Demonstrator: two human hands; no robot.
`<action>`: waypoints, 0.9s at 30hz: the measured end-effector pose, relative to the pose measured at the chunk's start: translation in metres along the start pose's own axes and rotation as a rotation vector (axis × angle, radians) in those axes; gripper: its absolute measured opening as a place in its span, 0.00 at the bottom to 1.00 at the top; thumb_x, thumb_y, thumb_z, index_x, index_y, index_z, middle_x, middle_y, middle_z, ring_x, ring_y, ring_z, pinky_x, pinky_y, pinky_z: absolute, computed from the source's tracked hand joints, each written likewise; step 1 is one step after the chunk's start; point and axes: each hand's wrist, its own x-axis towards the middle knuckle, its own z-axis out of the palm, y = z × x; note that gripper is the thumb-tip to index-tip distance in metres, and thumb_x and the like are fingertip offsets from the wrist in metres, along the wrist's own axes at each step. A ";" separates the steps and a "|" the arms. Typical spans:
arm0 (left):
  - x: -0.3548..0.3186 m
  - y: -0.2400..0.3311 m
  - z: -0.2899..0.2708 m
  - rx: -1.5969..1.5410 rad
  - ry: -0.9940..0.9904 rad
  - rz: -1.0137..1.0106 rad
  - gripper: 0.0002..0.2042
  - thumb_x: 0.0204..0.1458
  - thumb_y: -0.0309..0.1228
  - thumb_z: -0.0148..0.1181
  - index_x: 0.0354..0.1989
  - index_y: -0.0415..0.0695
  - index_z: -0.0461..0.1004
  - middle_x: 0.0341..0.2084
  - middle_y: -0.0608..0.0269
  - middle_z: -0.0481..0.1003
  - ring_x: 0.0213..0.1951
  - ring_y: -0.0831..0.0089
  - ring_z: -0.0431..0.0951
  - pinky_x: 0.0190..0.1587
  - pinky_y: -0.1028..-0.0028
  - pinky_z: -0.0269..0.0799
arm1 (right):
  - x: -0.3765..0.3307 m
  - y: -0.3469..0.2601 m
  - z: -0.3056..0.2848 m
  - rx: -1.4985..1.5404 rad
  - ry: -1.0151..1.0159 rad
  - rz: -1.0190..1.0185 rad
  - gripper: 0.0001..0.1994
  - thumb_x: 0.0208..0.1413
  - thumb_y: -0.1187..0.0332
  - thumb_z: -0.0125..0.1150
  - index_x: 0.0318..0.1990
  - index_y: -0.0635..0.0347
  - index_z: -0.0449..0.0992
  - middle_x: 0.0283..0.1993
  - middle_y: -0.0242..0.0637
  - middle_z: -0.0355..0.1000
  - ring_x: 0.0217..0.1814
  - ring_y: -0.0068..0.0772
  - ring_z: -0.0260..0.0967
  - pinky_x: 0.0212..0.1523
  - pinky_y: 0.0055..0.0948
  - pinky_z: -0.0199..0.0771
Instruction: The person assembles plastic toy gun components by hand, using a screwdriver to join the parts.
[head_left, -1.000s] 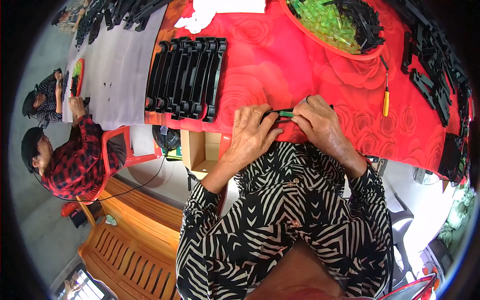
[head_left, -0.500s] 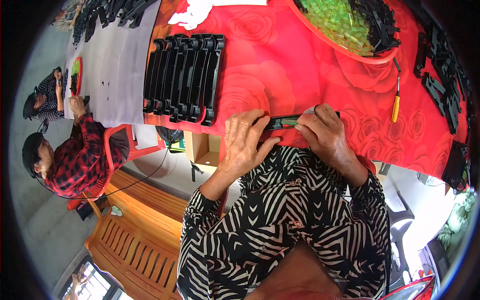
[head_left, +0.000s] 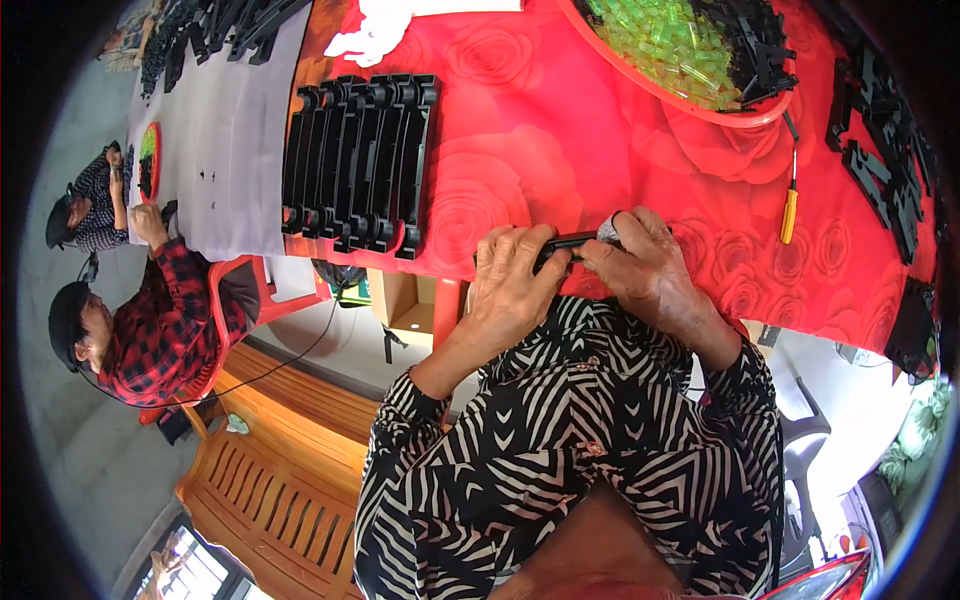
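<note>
Both my hands hold a narrow black plastic housing [head_left: 573,241] level at the near edge of the red tablecloth. My left hand [head_left: 510,280] is closed around its left end, thumb below and fingers over the top. On its right part, my right hand [head_left: 642,268] pinches it with the thumb and fingers close together. Most of the housing is hidden by my fingers, and its inside does not show. Several similar black housings [head_left: 362,165] lie side by side in a row to the left of my hands.
A red round tray [head_left: 690,112] holds yellow-green clear pieces and small black parts. A screwdriver with a yellow handle [head_left: 789,216] lies at the right, near piled black parts [head_left: 880,180]. Two people sit at the grey-covered table [head_left: 235,150] on the left.
My hands have come closer together, and the housing has turned so that its open side and the green piece there are out of sight. My left fingers now cover more of it.
</note>
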 end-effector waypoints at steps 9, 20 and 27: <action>0.000 0.000 0.001 -0.001 -0.001 -0.034 0.13 0.38 0.23 0.62 0.35 0.43 0.74 0.41 0.58 0.69 0.42 0.58 0.68 0.44 0.63 0.62 | -0.017 0.000 -0.011 -0.092 0.171 0.055 0.17 0.36 0.75 0.63 0.39 0.54 0.74 0.40 0.43 0.66 0.40 0.46 0.60 0.38 0.40 0.62; 0.006 0.003 -0.003 -0.078 -0.045 -0.032 0.12 0.38 0.21 0.62 0.35 0.40 0.74 0.41 0.56 0.70 0.41 0.57 0.70 0.43 0.64 0.65 | -0.013 0.004 -0.001 -0.196 -0.044 -0.072 0.16 0.36 0.70 0.60 0.38 0.53 0.73 0.46 0.41 0.64 0.50 0.45 0.60 0.48 0.45 0.60; 0.022 -0.008 -0.035 -0.350 -0.130 -0.254 0.15 0.40 0.26 0.65 0.38 0.37 0.71 0.39 0.51 0.71 0.42 0.55 0.71 0.46 0.65 0.67 | -0.009 0.008 0.002 -0.075 0.029 -0.012 0.17 0.37 0.70 0.60 0.39 0.56 0.72 0.44 0.41 0.64 0.46 0.41 0.63 0.47 0.40 0.62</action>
